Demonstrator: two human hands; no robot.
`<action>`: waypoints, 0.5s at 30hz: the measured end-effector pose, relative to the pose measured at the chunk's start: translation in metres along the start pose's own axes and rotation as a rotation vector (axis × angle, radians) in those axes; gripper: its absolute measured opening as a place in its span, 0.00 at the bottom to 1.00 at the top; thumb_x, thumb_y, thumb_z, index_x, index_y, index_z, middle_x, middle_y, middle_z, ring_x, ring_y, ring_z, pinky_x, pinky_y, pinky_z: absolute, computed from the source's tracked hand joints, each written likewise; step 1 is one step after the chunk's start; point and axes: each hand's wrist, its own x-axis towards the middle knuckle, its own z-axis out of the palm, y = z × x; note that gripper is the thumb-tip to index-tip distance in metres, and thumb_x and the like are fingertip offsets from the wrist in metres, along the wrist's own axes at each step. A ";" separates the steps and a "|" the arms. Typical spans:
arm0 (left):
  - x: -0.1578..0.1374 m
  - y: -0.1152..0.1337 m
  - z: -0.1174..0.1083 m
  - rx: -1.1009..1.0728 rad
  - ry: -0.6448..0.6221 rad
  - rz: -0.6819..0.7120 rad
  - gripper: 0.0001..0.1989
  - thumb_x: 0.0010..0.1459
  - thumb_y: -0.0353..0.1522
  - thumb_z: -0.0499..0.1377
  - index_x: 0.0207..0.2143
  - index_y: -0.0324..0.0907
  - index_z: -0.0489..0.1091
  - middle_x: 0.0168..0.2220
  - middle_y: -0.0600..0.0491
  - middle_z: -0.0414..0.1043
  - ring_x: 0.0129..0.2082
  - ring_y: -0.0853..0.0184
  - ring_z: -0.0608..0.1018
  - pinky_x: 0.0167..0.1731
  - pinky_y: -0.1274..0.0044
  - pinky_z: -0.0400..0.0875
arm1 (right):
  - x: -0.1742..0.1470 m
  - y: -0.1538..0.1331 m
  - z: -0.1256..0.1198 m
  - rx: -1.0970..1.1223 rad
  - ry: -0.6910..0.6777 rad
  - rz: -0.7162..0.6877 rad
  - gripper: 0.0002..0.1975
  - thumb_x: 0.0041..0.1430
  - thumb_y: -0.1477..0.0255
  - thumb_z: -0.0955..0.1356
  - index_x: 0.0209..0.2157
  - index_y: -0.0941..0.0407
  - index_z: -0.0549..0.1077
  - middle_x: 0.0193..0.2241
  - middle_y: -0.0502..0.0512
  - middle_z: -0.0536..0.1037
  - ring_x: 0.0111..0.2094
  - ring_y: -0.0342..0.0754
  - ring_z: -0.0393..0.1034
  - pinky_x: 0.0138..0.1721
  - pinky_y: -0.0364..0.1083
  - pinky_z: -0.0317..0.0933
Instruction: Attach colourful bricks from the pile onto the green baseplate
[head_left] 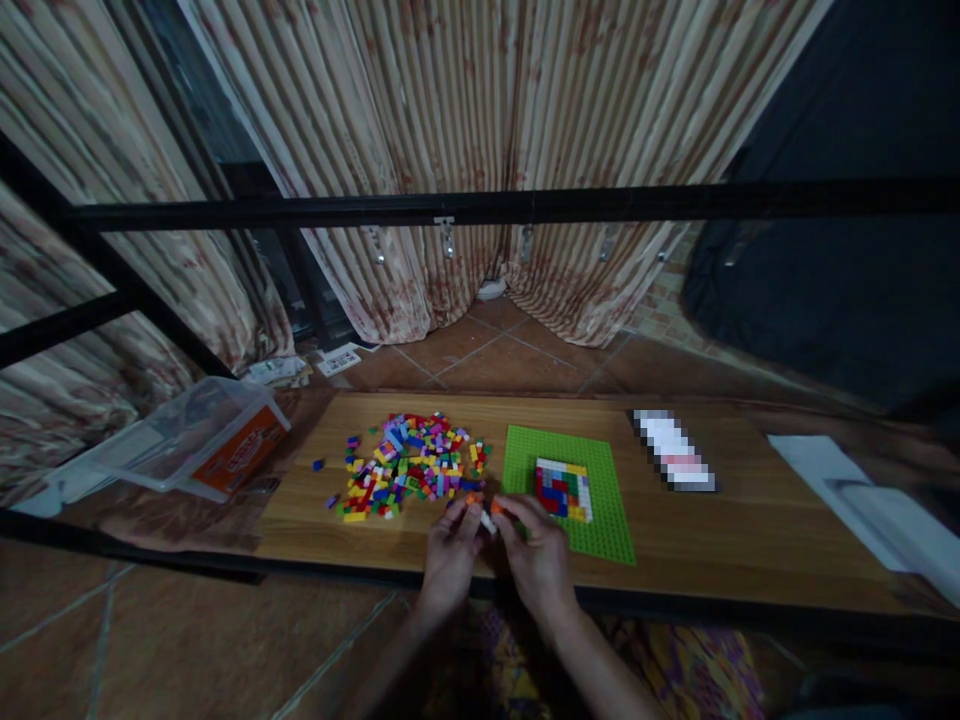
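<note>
Both hands meet near the front edge of the table, fingers pinched close together. My left hand [452,548] grips an orange toy brick [473,498] at its fingertips. My right hand [538,550] pinches another small orange brick [496,507]. Between the two hands shows a white brick [487,522]; which hand bears it I cannot tell. Just right of my right hand lies a green baseplate [607,500] with a flat block of white, red, blue and yellow bricks [562,490] on it. Beyond my left hand spreads a loose pile of coloured bricks [412,455].
A clear plastic box [225,430] with an orange label stands at the left end of the wooden table [300,530]. A phone-like object [671,450], its screen blurred, lies right of the baseplate. White sheets [840,490] are at the far right. A dark bar [495,207] crosses behind.
</note>
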 end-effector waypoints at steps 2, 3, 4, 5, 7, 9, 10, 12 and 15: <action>0.002 0.006 -0.002 -0.013 0.026 -0.011 0.21 0.42 0.43 0.69 0.36 0.38 0.75 0.31 0.51 0.75 0.30 0.68 0.76 0.32 0.77 0.72 | 0.002 0.007 -0.018 -0.045 0.037 0.009 0.10 0.60 0.67 0.65 0.39 0.53 0.78 0.39 0.56 0.79 0.41 0.49 0.74 0.44 0.49 0.67; 0.004 0.009 -0.004 -0.015 0.038 -0.012 0.21 0.42 0.42 0.69 0.35 0.38 0.74 0.30 0.52 0.75 0.30 0.68 0.76 0.32 0.77 0.72 | 0.002 0.011 -0.029 -0.079 0.060 0.019 0.11 0.59 0.66 0.65 0.39 0.53 0.78 0.40 0.57 0.78 0.42 0.50 0.73 0.45 0.50 0.67; 0.006 0.011 -0.007 -0.017 0.045 -0.012 0.21 0.41 0.42 0.70 0.33 0.37 0.74 0.30 0.52 0.75 0.30 0.68 0.76 0.31 0.78 0.72 | 0.003 0.017 -0.042 -0.114 0.092 0.032 0.11 0.59 0.65 0.65 0.39 0.53 0.78 0.40 0.58 0.78 0.43 0.50 0.73 0.45 0.51 0.66; 0.009 0.013 -0.011 -0.021 0.051 -0.012 0.20 0.41 0.43 0.70 0.32 0.37 0.74 0.29 0.52 0.75 0.30 0.68 0.76 0.31 0.78 0.71 | 0.003 0.022 -0.055 -0.141 0.116 0.050 0.12 0.59 0.64 0.65 0.39 0.54 0.77 0.41 0.58 0.78 0.43 0.51 0.73 0.45 0.51 0.66; 0.014 0.016 -0.016 -0.029 0.060 -0.014 0.21 0.40 0.43 0.70 0.31 0.37 0.73 0.28 0.52 0.74 0.30 0.68 0.77 0.30 0.79 0.71 | 0.004 0.034 -0.078 -0.194 0.159 0.099 0.15 0.59 0.61 0.65 0.40 0.55 0.77 0.41 0.60 0.78 0.42 0.52 0.73 0.45 0.52 0.66; 0.018 0.017 -0.019 -0.027 0.062 -0.011 0.21 0.39 0.43 0.70 0.32 0.37 0.74 0.27 0.53 0.74 0.28 0.68 0.77 0.28 0.79 0.70 | 0.006 0.042 -0.094 -0.256 0.178 0.143 0.17 0.58 0.59 0.65 0.40 0.56 0.76 0.40 0.61 0.79 0.39 0.53 0.74 0.42 0.53 0.67; 0.019 0.017 -0.020 -0.022 0.058 -0.010 0.22 0.39 0.43 0.70 0.32 0.37 0.74 0.28 0.52 0.75 0.28 0.68 0.77 0.27 0.79 0.70 | 0.007 0.045 -0.099 -0.292 0.178 0.152 0.18 0.57 0.58 0.65 0.40 0.57 0.76 0.39 0.61 0.79 0.38 0.53 0.74 0.41 0.53 0.67; 0.021 0.018 -0.019 -0.005 0.041 -0.012 0.22 0.40 0.44 0.70 0.32 0.37 0.74 0.29 0.51 0.76 0.30 0.67 0.78 0.27 0.80 0.70 | 0.011 0.048 -0.104 -0.363 0.155 0.134 0.18 0.57 0.58 0.65 0.38 0.57 0.76 0.37 0.61 0.79 0.37 0.53 0.74 0.41 0.53 0.67; 0.023 0.018 -0.019 -0.001 0.017 -0.003 0.20 0.42 0.44 0.69 0.32 0.38 0.74 0.30 0.51 0.76 0.30 0.67 0.78 0.26 0.81 0.69 | 0.018 0.049 -0.104 -0.454 0.098 0.049 0.16 0.59 0.60 0.64 0.37 0.56 0.77 0.36 0.60 0.79 0.38 0.54 0.73 0.43 0.54 0.65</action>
